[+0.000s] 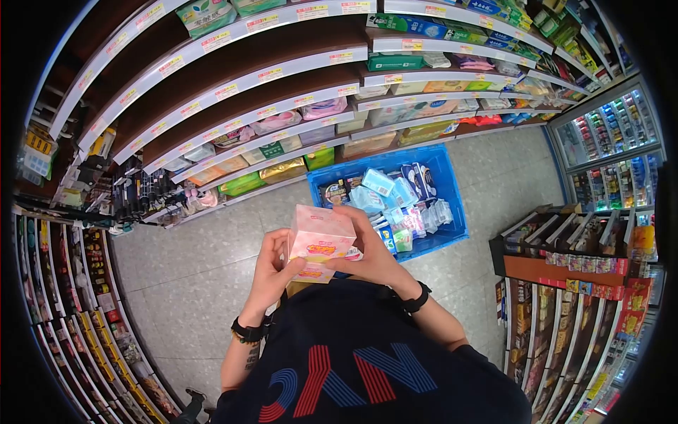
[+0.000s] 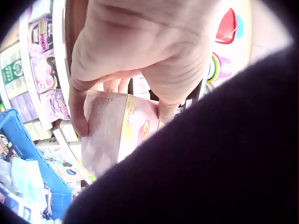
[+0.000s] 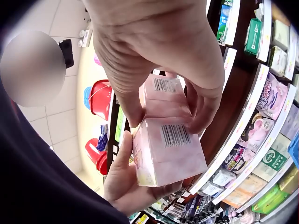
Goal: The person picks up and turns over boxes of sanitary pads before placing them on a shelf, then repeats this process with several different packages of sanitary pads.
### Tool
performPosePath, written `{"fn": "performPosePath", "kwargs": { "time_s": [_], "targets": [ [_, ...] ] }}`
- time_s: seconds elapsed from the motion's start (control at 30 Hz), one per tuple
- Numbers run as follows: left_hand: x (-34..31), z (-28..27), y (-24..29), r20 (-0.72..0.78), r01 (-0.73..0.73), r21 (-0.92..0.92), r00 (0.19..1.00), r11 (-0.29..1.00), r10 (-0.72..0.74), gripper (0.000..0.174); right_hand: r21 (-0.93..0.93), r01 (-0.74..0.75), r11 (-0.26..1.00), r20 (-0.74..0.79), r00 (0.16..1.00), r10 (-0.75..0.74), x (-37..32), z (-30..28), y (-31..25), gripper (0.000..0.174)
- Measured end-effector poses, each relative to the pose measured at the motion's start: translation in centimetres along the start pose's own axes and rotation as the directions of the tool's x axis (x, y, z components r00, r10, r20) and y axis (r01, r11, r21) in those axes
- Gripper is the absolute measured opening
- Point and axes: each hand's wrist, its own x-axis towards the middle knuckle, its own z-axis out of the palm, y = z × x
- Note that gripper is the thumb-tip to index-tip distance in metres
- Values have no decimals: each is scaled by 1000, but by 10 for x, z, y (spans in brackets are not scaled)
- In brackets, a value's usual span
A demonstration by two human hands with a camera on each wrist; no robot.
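Observation:
Two pink cartons with barcodes sit against each other between my hands. In the head view the larger-looking pink carton [image 1: 323, 230] shows a pink top and yellow-and-pink lettering; part of the second pink carton [image 1: 314, 274] shows beneath it. My left hand [image 1: 272, 272] grips them from the left side, thumb on the front. From the other side my right hand [image 1: 374, 254] holds them, fingers over the far edge and thumb at the front. The right wrist view shows the barcode faces side by side, with the right fingers [image 3: 203, 112] close to where the cartons meet.
A blue crate [image 1: 459, 205] on the floor holds many packets, some light blue. Behind it, shelves [image 1: 275, 102] carry wrapped packs, with several bare stretches. Racks of goods [image 1: 78, 304] stand at left, a display stand [image 1: 565, 268] and drinks fridge [image 1: 600, 134] at right.

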Motion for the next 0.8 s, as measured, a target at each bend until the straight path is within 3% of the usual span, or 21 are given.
{"fn": "performPosePath", "kwargs": {
  "time_s": [0.4, 0.57, 0.67, 0.8],
  "targets": [
    [7, 0, 5, 6, 19, -78, 1000, 997, -19, 54, -45, -18, 999, 44, 999, 20, 6, -9, -9, 97],
    [4, -1, 10, -4, 137, -175, 990, 975, -140, 47, -44, -38, 998, 16, 999, 39, 4, -14, -13, 95],
    [5, -2, 10, 30, 80, -92, 997, 992, -78, 46, -11, -111, 994, 10, 994, 112, 3, -15, -13, 96],
    [3, 1, 10, -45, 103, -72, 993, 992, -107, 45, 24, -136, 990, 12, 991, 136, 3, -17, -11, 95]
  ]
}}
